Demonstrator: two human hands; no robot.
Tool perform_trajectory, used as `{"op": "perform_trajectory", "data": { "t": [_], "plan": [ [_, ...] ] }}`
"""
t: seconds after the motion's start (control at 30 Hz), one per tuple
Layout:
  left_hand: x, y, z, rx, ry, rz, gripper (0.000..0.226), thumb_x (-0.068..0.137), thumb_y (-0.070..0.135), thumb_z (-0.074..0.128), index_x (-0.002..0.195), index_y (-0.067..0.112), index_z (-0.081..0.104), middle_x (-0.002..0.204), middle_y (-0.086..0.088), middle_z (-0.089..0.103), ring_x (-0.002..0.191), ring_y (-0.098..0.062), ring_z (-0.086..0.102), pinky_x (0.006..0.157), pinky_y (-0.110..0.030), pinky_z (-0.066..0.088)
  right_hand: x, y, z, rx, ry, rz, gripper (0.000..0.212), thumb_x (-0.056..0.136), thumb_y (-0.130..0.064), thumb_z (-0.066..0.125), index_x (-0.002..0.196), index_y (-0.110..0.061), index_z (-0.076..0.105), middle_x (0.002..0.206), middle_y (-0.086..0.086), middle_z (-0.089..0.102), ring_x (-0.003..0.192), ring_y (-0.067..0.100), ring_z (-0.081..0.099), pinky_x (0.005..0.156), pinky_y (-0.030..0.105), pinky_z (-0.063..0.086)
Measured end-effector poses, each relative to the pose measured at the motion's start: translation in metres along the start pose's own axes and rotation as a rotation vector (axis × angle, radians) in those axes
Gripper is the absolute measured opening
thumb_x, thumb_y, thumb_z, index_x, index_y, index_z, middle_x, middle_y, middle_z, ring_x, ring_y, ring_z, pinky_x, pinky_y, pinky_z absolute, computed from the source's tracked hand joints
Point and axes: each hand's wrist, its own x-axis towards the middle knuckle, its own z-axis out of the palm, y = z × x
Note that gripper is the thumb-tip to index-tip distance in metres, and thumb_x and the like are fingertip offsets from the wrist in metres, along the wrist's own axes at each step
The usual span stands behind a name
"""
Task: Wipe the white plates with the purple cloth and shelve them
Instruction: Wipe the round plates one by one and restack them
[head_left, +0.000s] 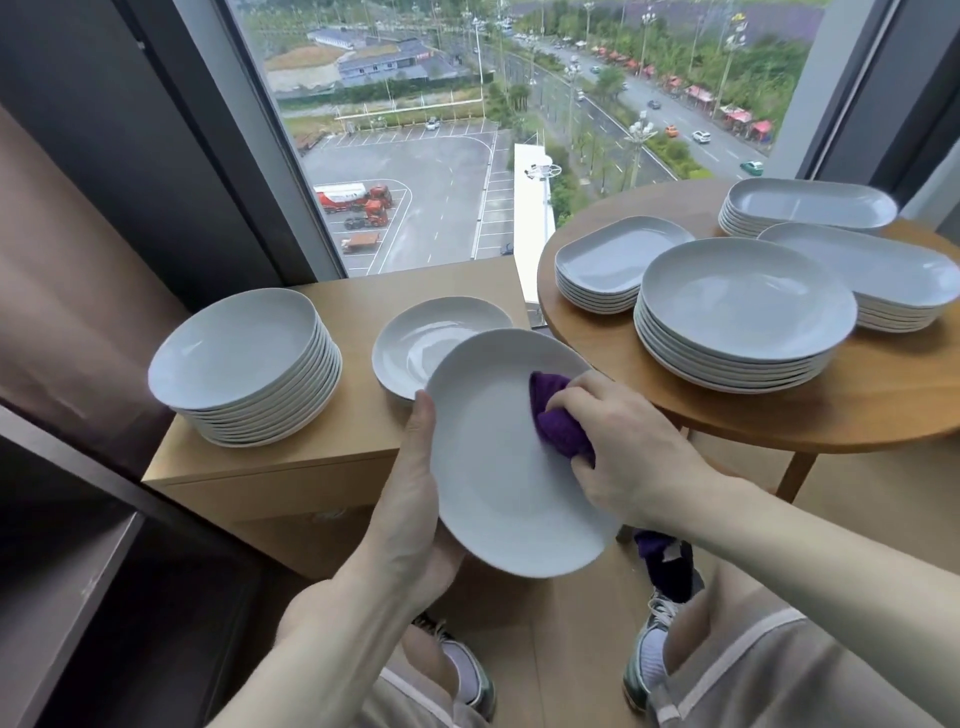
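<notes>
1. The window (467, 130) fills the top of the view, with a car park and a road far below.
2. A round wooden table (857, 410) stands on the right and carries four stacks of white dishes: a round stack (743, 312) at the front, a rounded-rectangle stack (613, 265) to its left, and two long oval stacks (810, 205) (883, 270) behind.
3. A low wooden cabinet (291, 467) under the window holds a tall stack of plates (244, 364) on its left and a short pile (431, 345) just beside it.
4. The held plate (498, 467) is tilted in the air in front of the cabinet, its upper rim overlapping the short pile.
5. The left hand (410, 493) grips that plate by its left edge — thumb on the face, fingers hidden behind.
6. The right hand (623, 441) is closed round the bunched purple cloth (558, 415), pressing it onto the plate's face — a loose end hangs below the wrist.
</notes>
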Motion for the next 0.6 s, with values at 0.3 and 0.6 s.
{"op": "perform_trajectory", "data": {
  "t": [0.3, 0.6],
  "plan": [
    [-0.005, -0.024, 0.012, 0.111, -0.045, -0.113, 0.068, 0.101, 0.065, 0.029, 0.145, 0.022, 0.058, 0.138, -0.009, 0.068, 0.131, -0.024, 0.062, 0.112, -0.041, 0.045, -0.006, -0.018, 0.002, 0.089, 0.116, -0.226, 0.051, 0.072, -0.012, 0.068, 0.124, -0.012, 0.064, 0.127, 0.007, 0.057, 0.12, 0.03, 0.055, 0.104, 0.046, 0.046],
    [0.0, -0.004, 0.001, -0.007, 0.085, -0.111, 0.074, 0.097, 0.071, 0.038, 0.111, 0.013, 0.081, 0.123, -0.018, 0.074, 0.112, -0.029, 0.073, 0.096, -0.042, 0.052, -0.035, -0.057, 0.004, 0.155, -0.276, -0.381, 0.032, 0.079, -0.021, 0.065, 0.111, -0.022, 0.061, 0.106, -0.005, 0.057, 0.093, 0.019, 0.054, 0.084, 0.032, 0.045]
  ]
}}
